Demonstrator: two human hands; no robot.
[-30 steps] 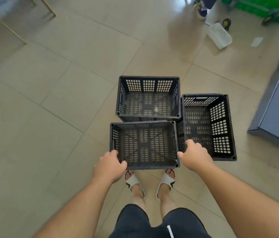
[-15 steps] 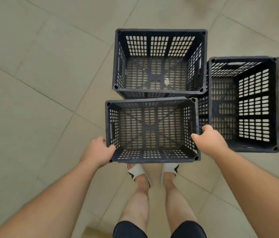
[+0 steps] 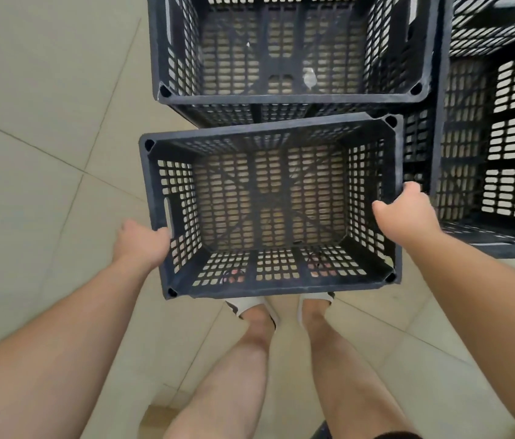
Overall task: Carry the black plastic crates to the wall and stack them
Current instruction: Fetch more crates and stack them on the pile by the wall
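Observation:
Three black slotted plastic crates fill the upper part of the head view. The nearest crate (image 3: 270, 282) is empty and sits slightly askew above my feet. My left hand (image 3: 142, 245) grips its left wall by the handle slot. On the opposite wall my right hand (image 3: 406, 213) holds the rim. A second crate (image 3: 288, 99) lies just beyond it, with a small pale scrap on its floor. A third crate (image 3: 440, 153) stands to the right, turned lengthwise, close against my right hand.
Beige floor tiles (image 3: 44, 137) spread to the left and below. My bare legs and white slippers (image 3: 250, 307) stand directly under the near crate's front edge.
The view has closed in on the crates. Both hands have settled onto the near crate's side walls, and that crate now looks larger, tilted and over my feet.

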